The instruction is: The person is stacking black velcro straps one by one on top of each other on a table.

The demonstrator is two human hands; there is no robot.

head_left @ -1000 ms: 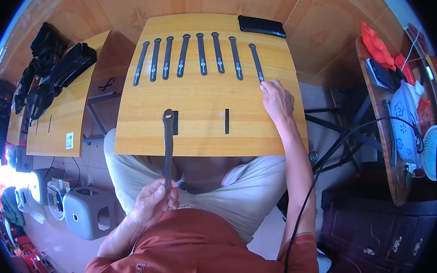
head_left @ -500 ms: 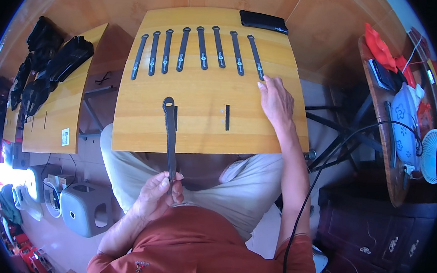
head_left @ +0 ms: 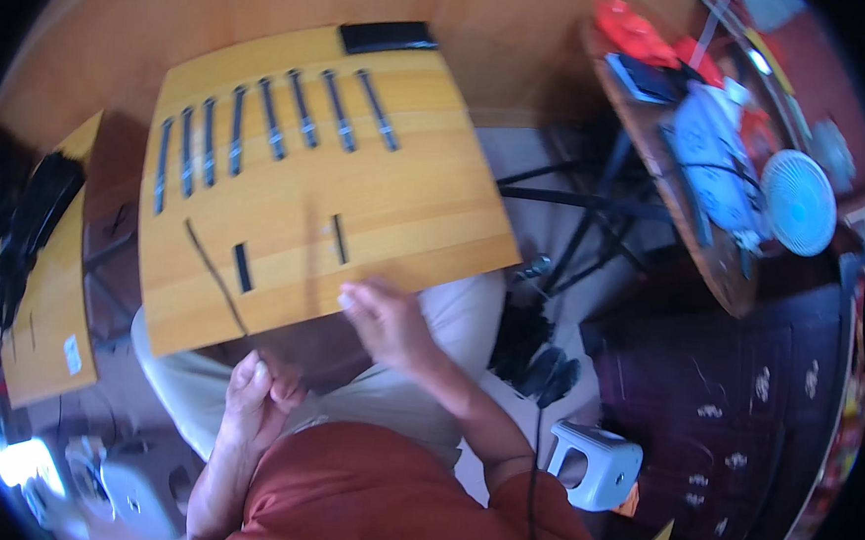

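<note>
Over the near edge of the wooden counter [head_left: 417, 205], your left hand [head_left: 265, 388] is clamped on one end of a dark strap [head_left: 216, 275], and the rest of it slants up and away to the left, seen nearly edge-on. Your hands are well apart. The right hand [head_left: 385, 322] is near that same edge, fingers reaching out, but it's blurry enough that I can't tell whether the fingertips are pinched; no strap shows in it anyway.

My two cents on handling: keep the left grip right down at the end like that, so the free length stays clear. The strap looks bendy, so I'd let the right hand take some of the length rather than steer it all from one end. Watch the short black strip [head_left: 243, 266] just to its right too, easy to brush against. And go easy around the eight laid-out straps [head_left: 271, 119], since a sleeve or loose tip could knock that row crooked.

Container-wise, there's a flat black pouch [head_left: 387, 37] at the far edge, no clue what's inside. Off to the right, a blue-patterned bag [head_left: 703, 138] lies by a red plastic bag [head_left: 635, 30], contents hidden. The dark wooden cabinet [head_left: 635, 367] looks closed up, so no peek there either.
</note>
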